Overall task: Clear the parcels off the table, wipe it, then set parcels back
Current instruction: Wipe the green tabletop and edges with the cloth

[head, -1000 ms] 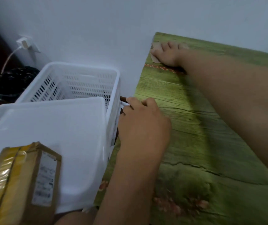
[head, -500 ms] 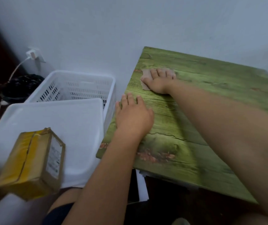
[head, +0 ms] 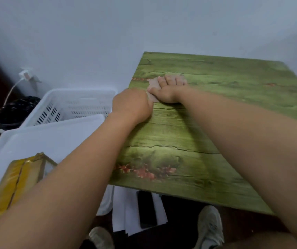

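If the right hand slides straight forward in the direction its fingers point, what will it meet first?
The right hand lies flat on a cloth, fingers pointing toward the table's far edge. The tabletop ahead looks bare, so it would probably meet the wall first, though the depth is unclear.

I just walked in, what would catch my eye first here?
Probably the bright green table, bare of parcels, with the right hand pressing a pale cloth flat near its far left corner. The left hand rests beside it, and a yellow-taped parcel sits at lower left.
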### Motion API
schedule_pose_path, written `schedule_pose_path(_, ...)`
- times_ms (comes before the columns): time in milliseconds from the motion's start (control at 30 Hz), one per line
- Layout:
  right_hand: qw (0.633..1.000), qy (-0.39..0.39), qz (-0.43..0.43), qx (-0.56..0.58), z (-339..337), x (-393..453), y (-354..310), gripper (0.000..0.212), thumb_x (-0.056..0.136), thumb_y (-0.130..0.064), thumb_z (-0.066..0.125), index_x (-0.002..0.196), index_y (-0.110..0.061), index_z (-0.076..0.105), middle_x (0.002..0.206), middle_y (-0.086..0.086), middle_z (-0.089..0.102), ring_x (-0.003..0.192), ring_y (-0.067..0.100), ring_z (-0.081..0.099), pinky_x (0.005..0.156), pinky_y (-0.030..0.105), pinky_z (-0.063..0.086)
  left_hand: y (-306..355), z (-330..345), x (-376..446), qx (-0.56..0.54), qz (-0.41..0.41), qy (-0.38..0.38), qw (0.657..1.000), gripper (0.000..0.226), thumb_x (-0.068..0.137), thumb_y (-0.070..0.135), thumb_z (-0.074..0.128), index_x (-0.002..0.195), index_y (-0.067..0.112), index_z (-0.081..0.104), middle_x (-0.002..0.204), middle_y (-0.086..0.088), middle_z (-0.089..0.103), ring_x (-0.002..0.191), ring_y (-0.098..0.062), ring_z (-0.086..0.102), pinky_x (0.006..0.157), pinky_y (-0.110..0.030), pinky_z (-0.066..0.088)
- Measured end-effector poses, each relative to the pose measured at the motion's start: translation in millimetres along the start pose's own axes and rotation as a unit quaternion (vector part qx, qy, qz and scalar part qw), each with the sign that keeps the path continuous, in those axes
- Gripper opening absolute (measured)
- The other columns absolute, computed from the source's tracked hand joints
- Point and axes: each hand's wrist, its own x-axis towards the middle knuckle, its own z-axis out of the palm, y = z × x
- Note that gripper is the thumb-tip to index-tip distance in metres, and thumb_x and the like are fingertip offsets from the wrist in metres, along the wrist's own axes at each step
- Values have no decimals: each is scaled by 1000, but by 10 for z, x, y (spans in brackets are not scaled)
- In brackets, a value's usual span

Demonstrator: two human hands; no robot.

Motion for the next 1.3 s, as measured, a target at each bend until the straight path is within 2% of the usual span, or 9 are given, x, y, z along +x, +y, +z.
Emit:
schedule_pose_path(67,1000,1,-2,-3,-30,94,49,79,94,-73,17,157,-31,-3,165,-3,-13,151,29,-13,119,49,-11,59,77,185,-2,-8,28,1000,31,96,32,40,107,13,61,111,-10,65,103,-31,59,70,-34,35)
schedule_pose_path(167,1000,4,1,0,-62,260,111,79,93,-73,17,158,-30,-2,165,-2,-12,151,28,-12,120,49,-9,103,228,467,1,-1,53,999,37,96,32,40,123,12,55,123,-12,60,111,-32,56,76,-37,36)
schedule_pose_path(367,1000,23,-4,-20,-132,651,203,77,93,-70,13,158,-29,-1,165,1,-9,151,30,-8,121,50,-5,231,340,967,-17,1,25,1000,47,97,32,33,135,8,43,141,-19,41,129,-35,36,100,-44,34)
schedule_pose_path(500,999,29,-2,-18,-180,918,252,81,92,-74,15,158,-29,1,165,0,-8,151,29,-9,121,50,-7,217,479,1121,-97,-9,6,995,52,100,34,25,143,7,35,148,-20,32,136,-35,28,110,-45,24)
schedule_pose_path(600,999,39,1,-19,-228,1101,269,81,92,-74,16,158,-29,2,165,-1,-8,151,31,-7,120,51,-6,171,549,1196,-105,-13,-29,994,63,99,48,19,155,18,17,162,-16,9,149,-32,6,121,-45,5)
schedule_pose_path(700,999,40,1,-20,-263,1298,289,80,92,-73,16,158,-30,3,166,-1,-7,151,33,-6,120,54,-5,180,573,1236,-78,-17,-64,995,71,96,62,15,157,27,1,164,-10,-6,151,-29,-7,120,-46,-4)
schedule_pose_path(900,998,59,-3,-23,-364,1646,324,84,88,-76,17,158,-29,8,166,0,-2,152,31,-3,120,55,-2,179,580,1236,-64,-20,-67,996,77,91,73,14,156,33,5,165,-5,-5,151,-27,-4,119,-47,-4)
schedule_pose_path(1033,998,52,-5,-21,-404,1864,346,98,75,-83,13,157,-30,9,166,1,0,152,30,-1,120,56,1,190,572,1212,-62,-26,-66,996,80,88,76,15,156,35,6,165,-2,-4,151,-25,-6,119,-51,-6)
schedule_pose_path(1300,997,56,-23,-46,-482,2149,440,87,86,-78,13,158,-29,6,166,4,-1,151,33,-3,120,56,-2,193,585,1204,-67,-29,-59,996,79,88,75,15,156,35,6,165,-1,-3,151,-23,-6,120,-50,-5)
